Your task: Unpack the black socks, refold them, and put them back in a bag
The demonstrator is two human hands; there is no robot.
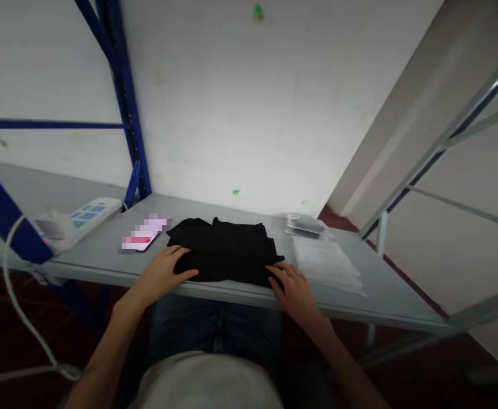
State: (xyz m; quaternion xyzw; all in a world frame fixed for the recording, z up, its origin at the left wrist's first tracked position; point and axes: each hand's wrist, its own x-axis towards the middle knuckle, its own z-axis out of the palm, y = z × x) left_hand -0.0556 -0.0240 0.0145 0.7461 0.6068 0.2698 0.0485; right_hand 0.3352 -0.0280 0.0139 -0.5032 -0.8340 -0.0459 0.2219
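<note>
From my remote seat, the biggest thing in view was the grey table (pixel 240 295), a metal shelf-like top running across the frame, with blue racking at 10 o'clock. At its front edge, dead centre, lay the black garment (pixel 225 250), folded into a thick bundle. I judged it soft, light and limp: it would sag and unfold if lifted by one corner, so the best hold looked to be under both side edges at once, keeping the folds stacked. It seemed neither fragile nor slippery.

The left hand (pixel 164 271) rested flat on the garment's 8 o'clock corner, fingers loosely spread, pinching nothing. The right hand (pixel 294 287) lay palm down at the 4 o'clock corner, fingers slightly parted, tips touching the cloth's edge.

At 3 o'clock from the bundle sat clear plastic bags (pixel 328 264), with a smaller wrapped packet (pixel 304 225) behind them. At 9 o'clock lay a blurred-out phone (pixel 144 234), and farther left a white power strip (pixel 78 218) with its cable. I could read no brand, label or writing anywhere.
</note>
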